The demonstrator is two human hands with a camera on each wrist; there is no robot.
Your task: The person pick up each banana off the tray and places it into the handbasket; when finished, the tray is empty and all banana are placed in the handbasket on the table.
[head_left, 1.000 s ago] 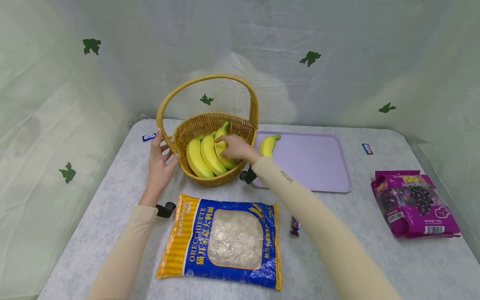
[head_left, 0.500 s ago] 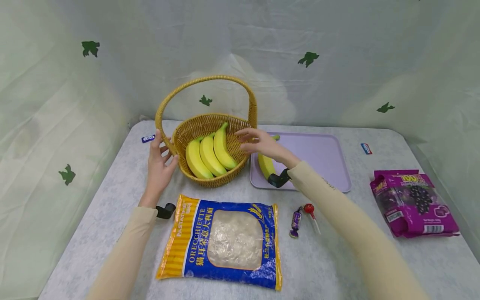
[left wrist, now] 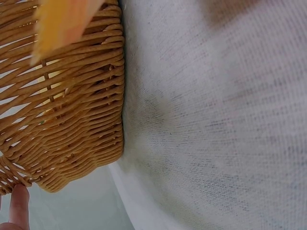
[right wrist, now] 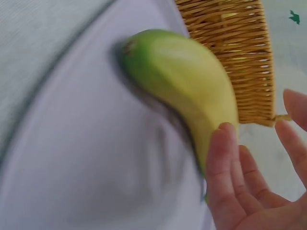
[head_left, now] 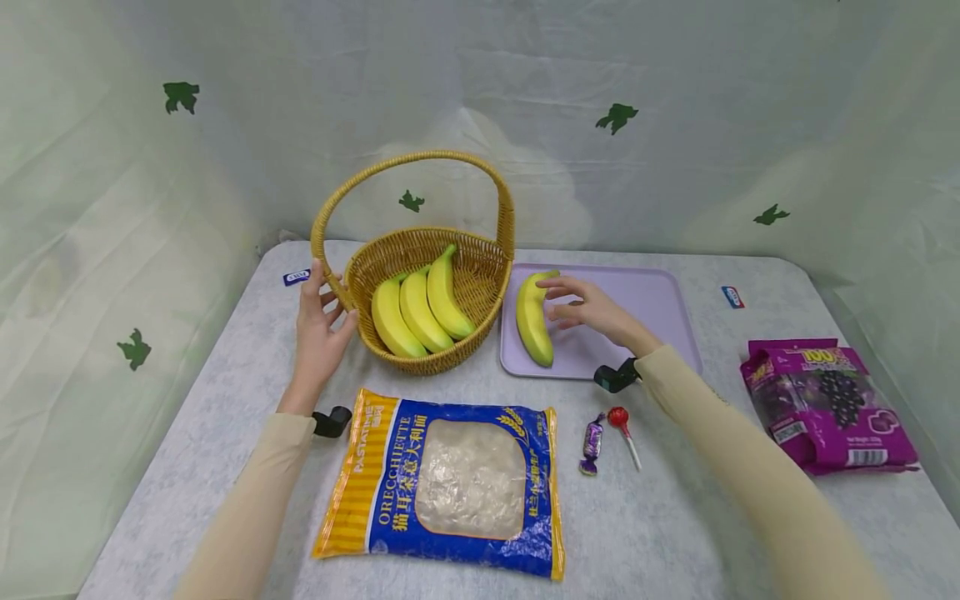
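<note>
Right hand (head_left: 592, 310) has left the wicker basket (head_left: 480, 287) and now sits over the lilac tray (head_left: 645, 321), right next to the lone banana (head_left: 534, 318) lying along the tray's left edge. A second ago it was on the bananas in the basket; those three bananas (head_left: 420, 310) look undisturbed, so nothing came out with it. Fingers are spread and loosely extended, holding nothing; in the right wrist view the fingertips (right wrist: 220, 143) sit at the banana's side, contact or a hair off, can't tell which. No grip on it yet.

Left hand (head_left: 318, 321) hasn't moved: it's against the basket's left side at the handle base, fingers relaxed around the rim, bracing rather than clamping.

Basket stays at the table's back-left, tray just right of it. My read: focus has shifted from the basket fruit to the tray banana.
</note>
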